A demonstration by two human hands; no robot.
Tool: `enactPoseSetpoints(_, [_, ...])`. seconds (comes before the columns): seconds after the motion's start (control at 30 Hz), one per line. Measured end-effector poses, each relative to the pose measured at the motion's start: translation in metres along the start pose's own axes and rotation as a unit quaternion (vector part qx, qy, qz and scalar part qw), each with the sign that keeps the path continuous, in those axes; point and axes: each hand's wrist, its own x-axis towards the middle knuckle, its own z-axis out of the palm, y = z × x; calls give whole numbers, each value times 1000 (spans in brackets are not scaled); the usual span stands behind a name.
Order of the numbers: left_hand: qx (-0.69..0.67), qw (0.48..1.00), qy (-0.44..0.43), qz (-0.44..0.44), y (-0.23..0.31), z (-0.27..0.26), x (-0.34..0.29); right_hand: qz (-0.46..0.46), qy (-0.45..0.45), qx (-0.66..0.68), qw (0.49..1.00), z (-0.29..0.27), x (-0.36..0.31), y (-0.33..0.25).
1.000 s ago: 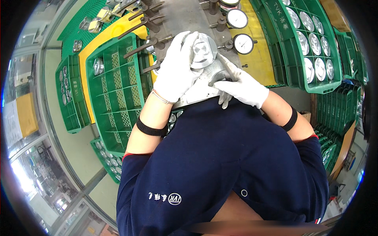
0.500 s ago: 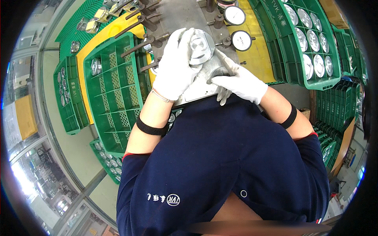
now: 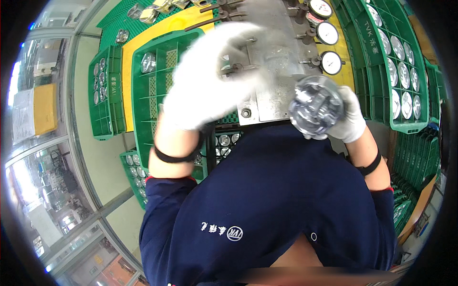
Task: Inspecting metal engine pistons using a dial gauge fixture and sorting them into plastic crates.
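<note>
My right hand (image 3: 352,116), in a white glove, grips a shiny metal piston (image 3: 316,106) to the right of the metal bench plate (image 3: 276,71). The piston's underside, with its inner hollows, faces up. My left hand (image 3: 205,81), gloved in white and blurred by motion, hangs over the left edge of the plate. Its thumb and fingers are spread in a wide C with nothing between them. Beneath it are steel gauge posts and rods, partly hidden by the glove.
Dial gauges (image 3: 331,63) line the plate's right side. A green divided crate (image 3: 143,107) at left holds a single piston (image 3: 148,62). Stacked green crates (image 3: 370,71) full of pistons stand at right. Several metal parts lie on green mesh (image 3: 117,24) at far left.
The piston has left the plate and moved right and nearer, now turned over in my right hand. My left hand has let go of it and moved off left. The view has shifted.
</note>
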Motion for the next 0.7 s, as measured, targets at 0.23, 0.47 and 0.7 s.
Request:
enactPoseSetpoints(0.23, [444,807,-31,-387,-295,-180,-64,-268,247,-122,923,-3,-66,-20])
enactPoseSetpoints(0.47, [375,802,-189,-426,-391,-176,-61,-343,302,-32,889,-20,-201,-26])
enactPoseSetpoints(0.7, [472,773,-187,-381,-367,-171,-50,-356,322,-95,872,-14,-255,-66])
